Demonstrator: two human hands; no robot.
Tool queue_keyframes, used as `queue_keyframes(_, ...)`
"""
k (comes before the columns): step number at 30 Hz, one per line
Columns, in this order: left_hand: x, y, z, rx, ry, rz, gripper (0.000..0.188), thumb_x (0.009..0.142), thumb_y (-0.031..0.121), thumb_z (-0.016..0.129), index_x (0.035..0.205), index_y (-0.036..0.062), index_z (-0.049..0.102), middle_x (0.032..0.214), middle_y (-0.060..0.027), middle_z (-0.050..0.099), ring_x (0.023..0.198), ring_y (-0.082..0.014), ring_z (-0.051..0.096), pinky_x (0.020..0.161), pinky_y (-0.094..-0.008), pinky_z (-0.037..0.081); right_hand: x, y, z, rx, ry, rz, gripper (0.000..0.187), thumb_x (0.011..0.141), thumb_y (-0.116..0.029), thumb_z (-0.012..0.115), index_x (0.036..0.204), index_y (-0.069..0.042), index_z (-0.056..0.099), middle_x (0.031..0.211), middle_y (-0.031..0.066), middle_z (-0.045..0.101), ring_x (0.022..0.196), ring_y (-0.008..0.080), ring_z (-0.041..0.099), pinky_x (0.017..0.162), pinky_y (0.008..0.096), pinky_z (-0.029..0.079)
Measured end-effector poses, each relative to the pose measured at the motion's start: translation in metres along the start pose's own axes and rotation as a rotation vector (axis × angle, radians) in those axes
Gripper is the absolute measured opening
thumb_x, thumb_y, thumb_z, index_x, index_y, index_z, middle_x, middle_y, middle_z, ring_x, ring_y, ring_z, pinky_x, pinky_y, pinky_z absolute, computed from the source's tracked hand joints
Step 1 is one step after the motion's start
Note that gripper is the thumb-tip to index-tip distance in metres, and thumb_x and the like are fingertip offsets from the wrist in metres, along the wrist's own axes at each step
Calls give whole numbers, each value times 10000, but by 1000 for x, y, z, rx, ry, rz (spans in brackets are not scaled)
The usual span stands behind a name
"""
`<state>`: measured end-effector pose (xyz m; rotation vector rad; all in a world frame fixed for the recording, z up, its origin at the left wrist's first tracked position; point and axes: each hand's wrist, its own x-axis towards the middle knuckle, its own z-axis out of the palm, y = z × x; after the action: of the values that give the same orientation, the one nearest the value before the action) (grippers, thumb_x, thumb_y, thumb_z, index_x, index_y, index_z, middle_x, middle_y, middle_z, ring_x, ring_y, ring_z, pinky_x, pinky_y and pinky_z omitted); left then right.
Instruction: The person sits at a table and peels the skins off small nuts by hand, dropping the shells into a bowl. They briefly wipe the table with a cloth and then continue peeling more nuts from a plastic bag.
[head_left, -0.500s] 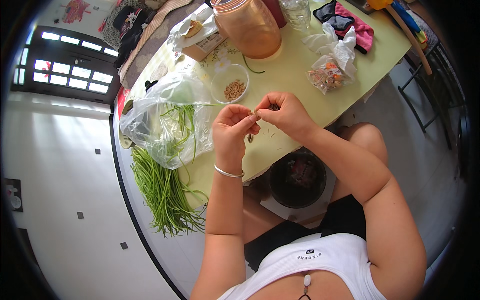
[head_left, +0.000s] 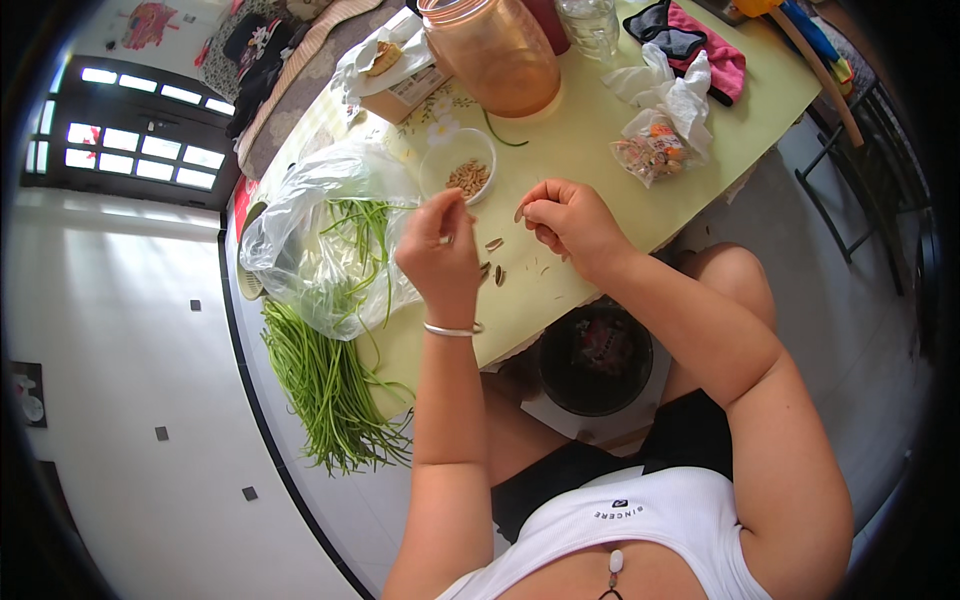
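And here's the left hand [head_left: 437,255] just right of the frame's centre-left, fingers curled in close, poised at the near edge of the clear round bowl [head_left: 440,158]. Whether anything sits between those fingertips, I can't tell; the back of the hand hides it. A silver bracelet [head_left: 450,329] rings that wrist. Across the gap, near the middle of the frame, the right hand [head_left: 578,225] has thumb and forefinger pinched on a small brown piece [head_left: 519,213], seed or husk, too small to say; the other fingers fold beneath.

Pale brown kernels [head_left: 468,178] lie heaped in the bowl, upper centre. Below it, between the hands, a few dark striped seeds [head_left: 500,275] lie loose on the yellow-green table [head_left: 570,140].

Out to the left, a crinkled clear plastic bag [head_left: 300,235] holds some green stems, with a thick bunch of long green stems [head_left: 325,390] spilling over the table's edge below it. Up top stands a big amber jar [head_left: 500,70]; upper right, a packaged snack bag [head_left: 652,148] sits below a pink and grey cloth [head_left: 715,65]. Lower centre, a black bin [head_left: 565,385] stands between the knees.
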<state>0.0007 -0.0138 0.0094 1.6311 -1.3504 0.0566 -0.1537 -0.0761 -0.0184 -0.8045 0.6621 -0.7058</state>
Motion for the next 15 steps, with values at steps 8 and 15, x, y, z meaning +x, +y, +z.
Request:
queue_keyframes(8,10,-13,-13,-42,-60,-63,176,825,-26,661,994,-12,711,821,-120,691,647,-143,671,603,-241,520,5,1,-6,232,-112,121,158,870,-118,490,922,-3,586,824,99,624,601,94,516,444,191,325)
queue_keyframes(15,17,8,-34,40,-299,-358,106,805,60,700,881,-8,728,806,-105,700,604,-116,645,550,-226,476,3,2,1,255,-182,271,196,927,-170,485,932,3,578,790,77,606,582,83,518,407,177,317)
